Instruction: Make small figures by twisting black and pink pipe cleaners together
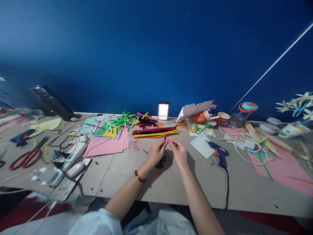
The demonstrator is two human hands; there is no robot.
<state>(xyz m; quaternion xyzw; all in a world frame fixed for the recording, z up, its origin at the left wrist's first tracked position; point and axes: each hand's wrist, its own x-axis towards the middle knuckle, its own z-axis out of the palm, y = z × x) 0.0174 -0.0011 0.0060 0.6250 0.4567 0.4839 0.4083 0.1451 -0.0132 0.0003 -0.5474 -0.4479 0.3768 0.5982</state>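
Note:
Both hands meet above the middle of the table, fingertips pinched at a small pink piece [168, 140]. It is too small to tell whether it is paper or fuzzy stem. My left hand [156, 152], with a beaded bracelet on its wrist, grips it from the left. From the other side, my right hand [179, 153] pinches it too, its fingers curled. Under the left hand lie black-handled scissors [160, 162], partly hidden. Just beyond the hands is a bundle of coloured pipe cleaners [156, 132], mostly yellow, orange, red and purple.
Pink paper sheets [106, 147] and green pipe cleaners [119, 122] lie left. A blue glue gun [220, 153] with a trailing cord rests right, beside pale paper [202, 145]. A power strip [70, 161] and red-handled scissors [26, 158] are far left. A phone [163, 111] stands at the wall.

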